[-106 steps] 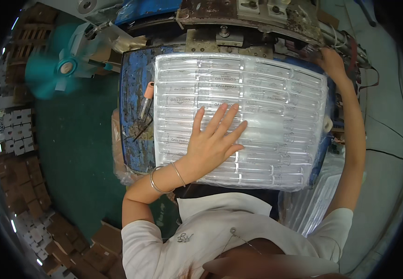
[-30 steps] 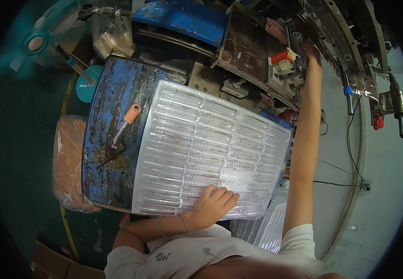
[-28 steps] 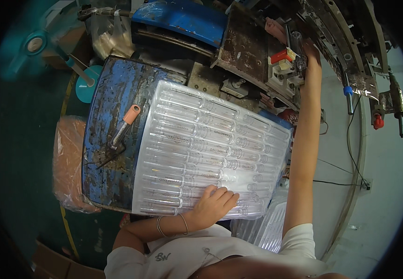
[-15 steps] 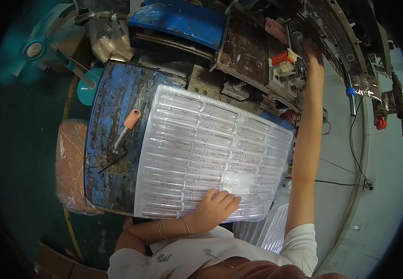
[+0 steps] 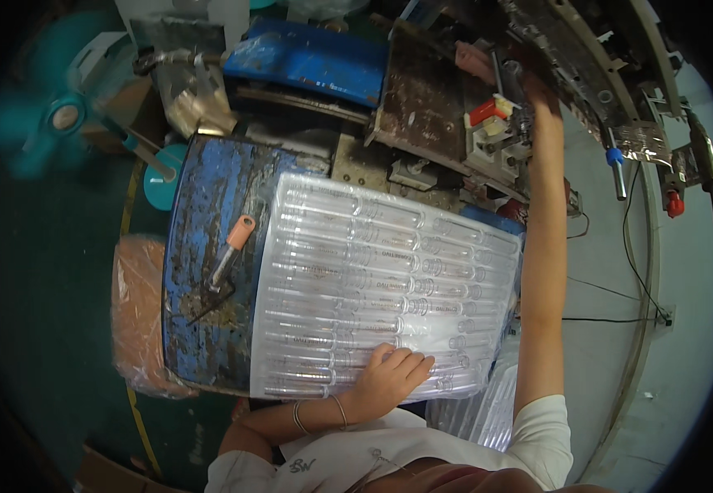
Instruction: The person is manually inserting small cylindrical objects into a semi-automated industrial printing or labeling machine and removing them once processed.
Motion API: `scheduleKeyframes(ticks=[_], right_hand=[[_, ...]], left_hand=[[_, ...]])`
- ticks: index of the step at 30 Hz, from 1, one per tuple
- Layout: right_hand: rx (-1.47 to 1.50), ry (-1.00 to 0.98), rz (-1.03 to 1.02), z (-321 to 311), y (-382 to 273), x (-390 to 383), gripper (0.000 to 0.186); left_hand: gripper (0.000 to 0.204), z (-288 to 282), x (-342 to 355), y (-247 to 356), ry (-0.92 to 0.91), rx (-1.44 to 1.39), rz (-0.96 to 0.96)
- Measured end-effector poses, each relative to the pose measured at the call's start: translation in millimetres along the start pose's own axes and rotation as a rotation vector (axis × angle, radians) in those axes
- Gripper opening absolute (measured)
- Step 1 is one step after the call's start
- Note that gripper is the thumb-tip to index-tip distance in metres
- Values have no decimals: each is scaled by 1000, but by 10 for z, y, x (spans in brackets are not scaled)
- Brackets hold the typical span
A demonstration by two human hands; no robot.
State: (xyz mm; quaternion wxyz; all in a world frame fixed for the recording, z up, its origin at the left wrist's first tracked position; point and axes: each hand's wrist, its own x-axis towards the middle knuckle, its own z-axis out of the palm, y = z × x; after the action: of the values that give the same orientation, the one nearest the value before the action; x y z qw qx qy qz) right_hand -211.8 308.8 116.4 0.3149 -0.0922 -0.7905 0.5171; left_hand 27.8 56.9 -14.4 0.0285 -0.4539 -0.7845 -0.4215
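Observation:
A white tray (image 5: 267, 329) under clear film lies across the middle, holding rows of clear plastic tubes (image 5: 389, 306) with dark print. On its near edge rests my left hand (image 5: 391, 380), its fingers bent down over the tubes. What lies under those fingertips is hidden. My right arm reaches far forward, and my right hand (image 5: 542, 89) is at the machine's metal fixture (image 5: 488, 152), beside a clear, shiny piece (image 5: 521, 123). Shadow hides most of its fingers. A red and cream block (image 5: 490, 111) sits on the fixture, left of the hand.
An orange-handled tool (image 5: 239, 234) lies on the worn blue surface (image 5: 200, 214) left of the tray. Above stands a blue machine part (image 5: 311, 57). A teal fan (image 5: 64, 117) and an orange wrapped bundle (image 5: 138, 308) are at left. Metal bars (image 5: 615, 172) hang at right.
The whole view has shifted, so the tray and the blue surface appear a little lower. My left hand stays on the tray and my right hand stays at the fixture.

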Motion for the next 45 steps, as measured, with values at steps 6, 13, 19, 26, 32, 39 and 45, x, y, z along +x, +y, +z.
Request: scheduleKeyframes(ticks=[6,13,19,26,32,39,45], right_hand=[[-59,-28,27,-42,-20,-38,48],[-52,95,72,-472,-87,-464,41],[-95,-182,222,-1225,-230,-1370,26],[-43,-899,281,-1227,-446,-2164,31],[312,-892,299,-938,-733,-2307,43],[482,-824,367,-883,-804,-2172,45],[491,-555,322,-950,-498,-1948,42]], left_hand=[[27,6,-20,42,-14,-61,-16],[28,10,13,21,52,-5,43],[29,-62,31,113,179,-174,2],[24,-391,279,190,60,-1416,-750],[27,-585,450,281,29,-1695,-670],[34,-606,631,374,-32,-1418,-577],[27,-629,796,274,123,-754,-350]])
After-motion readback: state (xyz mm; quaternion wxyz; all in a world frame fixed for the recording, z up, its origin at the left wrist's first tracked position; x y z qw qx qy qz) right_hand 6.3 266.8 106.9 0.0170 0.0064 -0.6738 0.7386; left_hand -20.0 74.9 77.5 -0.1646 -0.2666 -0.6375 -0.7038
